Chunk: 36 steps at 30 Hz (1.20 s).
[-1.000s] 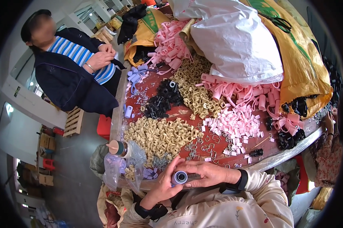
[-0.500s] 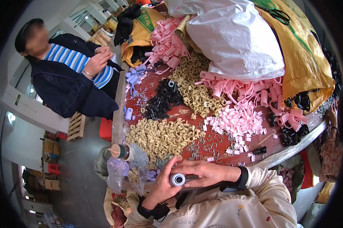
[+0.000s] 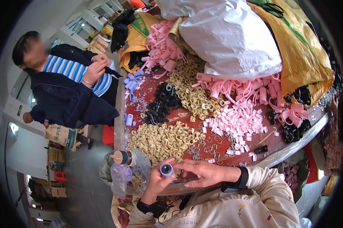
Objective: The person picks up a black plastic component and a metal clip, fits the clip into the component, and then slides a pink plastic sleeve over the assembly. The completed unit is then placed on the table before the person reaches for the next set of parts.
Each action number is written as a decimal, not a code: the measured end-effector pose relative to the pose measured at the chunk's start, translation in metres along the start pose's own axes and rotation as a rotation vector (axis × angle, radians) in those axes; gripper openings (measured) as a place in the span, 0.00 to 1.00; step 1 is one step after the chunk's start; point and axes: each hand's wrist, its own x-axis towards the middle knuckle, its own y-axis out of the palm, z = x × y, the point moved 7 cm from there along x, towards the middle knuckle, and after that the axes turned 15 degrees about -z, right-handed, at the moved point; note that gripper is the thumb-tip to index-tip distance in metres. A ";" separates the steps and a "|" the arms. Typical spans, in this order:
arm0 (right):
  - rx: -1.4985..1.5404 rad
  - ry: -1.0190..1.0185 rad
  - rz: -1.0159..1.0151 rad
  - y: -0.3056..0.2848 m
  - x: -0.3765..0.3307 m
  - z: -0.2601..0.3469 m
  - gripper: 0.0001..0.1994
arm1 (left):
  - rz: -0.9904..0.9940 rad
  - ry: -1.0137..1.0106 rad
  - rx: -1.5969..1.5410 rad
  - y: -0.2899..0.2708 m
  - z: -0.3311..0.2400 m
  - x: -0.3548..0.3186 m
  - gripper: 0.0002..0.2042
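Note:
My left hand grips a short lavender plastic tube, its dark round opening facing up. Close by on its right is my right hand, fingers stretched out and thumb apart, with nothing visible in it. The right fingertips come near the tube; whether they touch it I cannot tell. Just beyond my hands lie a heap of beige plastic clips and scattered metal wire hooks. To the right of these sits a pile of small pale pink plastic pieces.
A jar and a clear plastic bag stand at the table's left corner. Black parts, pink strapped tubes, a white sack and a yellow sack fill the far side. A co-worker stands at left.
My left hand has shifted left and up with the lavender tube, away from my right hand. The tube's opening now looks darker. Another person has appeared behind the co-worker.

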 end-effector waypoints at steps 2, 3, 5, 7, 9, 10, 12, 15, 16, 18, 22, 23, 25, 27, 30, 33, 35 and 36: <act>-0.069 0.118 0.025 -0.004 -0.005 -0.009 0.28 | -0.115 -0.054 -0.165 -0.017 0.008 0.018 0.24; -0.084 0.103 0.036 -0.006 -0.008 -0.009 0.28 | -0.125 -0.034 -0.171 -0.023 0.007 0.028 0.24; -0.096 0.119 -0.002 -0.012 -0.016 -0.015 0.27 | -0.204 -0.174 -0.287 -0.042 0.011 0.052 0.19; -0.115 0.111 -0.007 -0.019 -0.019 -0.018 0.27 | -0.253 -0.224 -0.357 -0.064 0.016 0.077 0.17; -0.142 0.194 0.015 -0.026 -0.024 -0.019 0.26 | -0.289 -0.398 -0.457 -0.086 0.038 0.104 0.13; -0.154 0.237 0.024 -0.029 -0.026 -0.022 0.26 | -0.296 -0.382 -0.466 -0.097 0.039 0.117 0.13; -0.168 0.216 0.016 -0.035 -0.031 -0.023 0.23 | -0.332 -0.430 -0.526 -0.113 0.046 0.140 0.13; -0.186 0.197 -0.014 -0.047 -0.040 -0.024 0.19 | -0.357 -0.462 -0.591 -0.128 0.055 0.180 0.12; -0.188 0.221 -0.030 -0.052 -0.042 -0.025 0.18 | -0.373 -0.478 -0.610 -0.133 0.060 0.193 0.12; -0.185 0.276 -0.062 -0.058 -0.045 -0.030 0.16 | -0.388 -0.496 -0.643 -0.143 0.073 0.221 0.12; -0.136 0.291 -0.087 -0.061 -0.038 -0.036 0.17 | -0.412 -0.397 -0.824 -0.162 0.091 0.266 0.14; -0.143 0.300 -0.083 -0.061 -0.037 -0.037 0.17 | -0.486 -0.331 -0.849 -0.167 0.093 0.274 0.15; -0.141 0.327 -0.090 -0.061 -0.035 -0.040 0.16 | -0.647 -0.191 -0.889 -0.182 0.094 0.280 0.17; -0.143 0.351 -0.091 -0.063 -0.031 -0.043 0.16 | -0.649 -0.235 -0.836 -0.170 0.100 0.278 0.18; -0.192 0.357 -0.090 -0.063 -0.029 -0.043 0.15 | -0.650 -0.315 -0.717 -0.150 0.102 0.261 0.21; -0.217 0.295 -0.063 -0.055 -0.028 -0.040 0.15 | -0.587 -0.453 -0.580 -0.141 0.105 0.234 0.21; -0.233 0.268 -0.057 -0.050 -0.029 -0.036 0.15 | -0.542 -0.437 -0.577 -0.132 0.093 0.215 0.21; -0.239 0.221 -0.065 -0.049 -0.028 -0.030 0.15 | -0.496 -0.424 -0.570 -0.125 0.086 0.205 0.21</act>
